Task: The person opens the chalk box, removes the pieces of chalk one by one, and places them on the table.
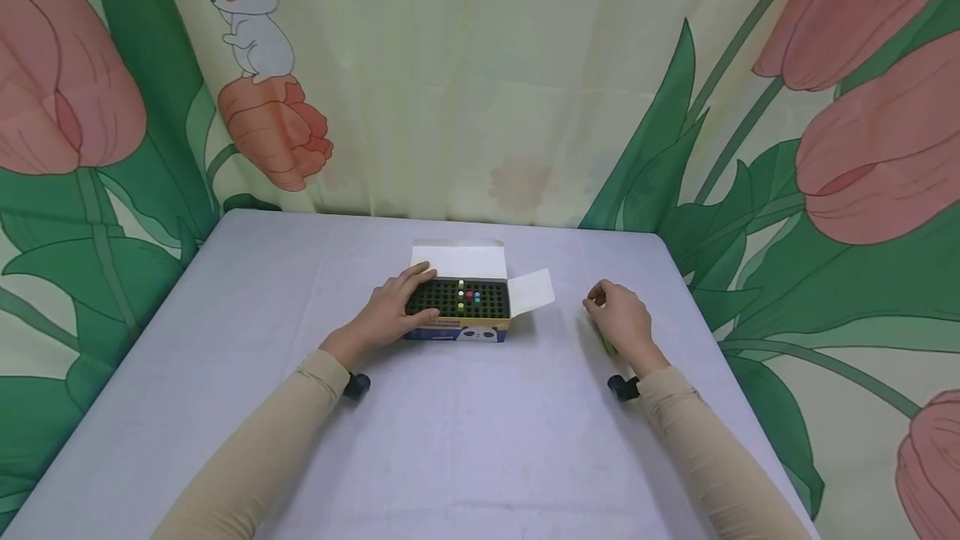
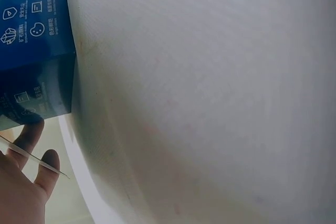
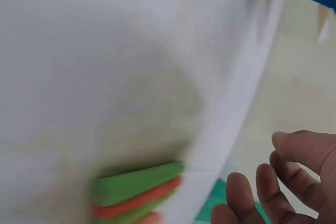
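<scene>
A blue-and-yellow chalk box (image 1: 457,332) stands with its white flaps folded out, showing a black insert full of round holes. Several coloured chalk ends (image 1: 469,296) show in the holes near the middle. My left hand (image 1: 390,307) holds the box's left end, thumb at the front edge and fingers at the back. To the right of the box, my right hand (image 1: 622,319) hovers with loosely bent fingers and nothing visible between them. Below it lie green and red chalk sticks (image 3: 139,188) side by side; in the head view the hand mostly hides them.
A white cloth covers the table (image 1: 480,440). One flap (image 1: 530,291) sticks out from the box toward the right hand, and another (image 1: 457,259) stands up behind. A curtain (image 1: 480,90) printed with tulips and a rabbit hangs behind the table.
</scene>
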The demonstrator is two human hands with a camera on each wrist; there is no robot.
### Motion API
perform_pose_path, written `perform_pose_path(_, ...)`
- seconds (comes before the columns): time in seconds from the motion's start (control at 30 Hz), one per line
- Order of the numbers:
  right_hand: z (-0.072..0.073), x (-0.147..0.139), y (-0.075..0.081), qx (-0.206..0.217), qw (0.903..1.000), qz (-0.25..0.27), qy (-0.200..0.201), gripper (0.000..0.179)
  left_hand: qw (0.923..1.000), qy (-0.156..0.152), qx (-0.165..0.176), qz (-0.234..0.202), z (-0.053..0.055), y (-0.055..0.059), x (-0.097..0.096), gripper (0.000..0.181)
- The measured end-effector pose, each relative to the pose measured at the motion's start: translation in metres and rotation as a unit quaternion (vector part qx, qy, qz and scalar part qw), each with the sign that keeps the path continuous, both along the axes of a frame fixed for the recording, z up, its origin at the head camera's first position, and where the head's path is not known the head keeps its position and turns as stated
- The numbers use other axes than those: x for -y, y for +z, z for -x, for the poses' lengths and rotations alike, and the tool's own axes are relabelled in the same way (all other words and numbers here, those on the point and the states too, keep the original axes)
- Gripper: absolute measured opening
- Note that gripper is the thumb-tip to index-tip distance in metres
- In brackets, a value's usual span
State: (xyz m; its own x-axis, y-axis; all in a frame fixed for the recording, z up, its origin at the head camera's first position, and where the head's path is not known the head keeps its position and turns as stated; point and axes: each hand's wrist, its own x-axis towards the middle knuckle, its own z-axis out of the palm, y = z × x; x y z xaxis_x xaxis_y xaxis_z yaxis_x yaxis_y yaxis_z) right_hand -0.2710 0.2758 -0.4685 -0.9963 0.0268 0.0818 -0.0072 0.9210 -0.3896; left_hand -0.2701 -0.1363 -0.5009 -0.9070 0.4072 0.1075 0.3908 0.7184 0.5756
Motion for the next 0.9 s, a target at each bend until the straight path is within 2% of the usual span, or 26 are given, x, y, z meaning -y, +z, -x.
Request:
perform_pose_path(0.27,0.006,0.049,0.042,-0.100,0.9945,0.014,0.028,0.019,1.0000,0.002,-0.004,0.001,0.002,-0.002,0.001,0.081)
perform_pose_path(0.43,0.002,0.085,0.060,-0.125,0.9905,0.019,0.054,0.016,1.0000,-0.003,-0.003,-0.002,0.002,-0.002,0.000,0.081)
perform_pose_path(0.67,-0.002,0.127,0.063,-0.107,0.9878,0.007,0.113,0.025,1.0000,-0.002,0.000,-0.001,0.000,-0.001,0.001,0.081)
perform_pose_path(0.9,-0.004,0.152,0.049,-0.024,0.9850,0.044,0.165,0.049,1.0000,-0.001,-0.004,0.001,0.002,-0.002,0.000,0.081)
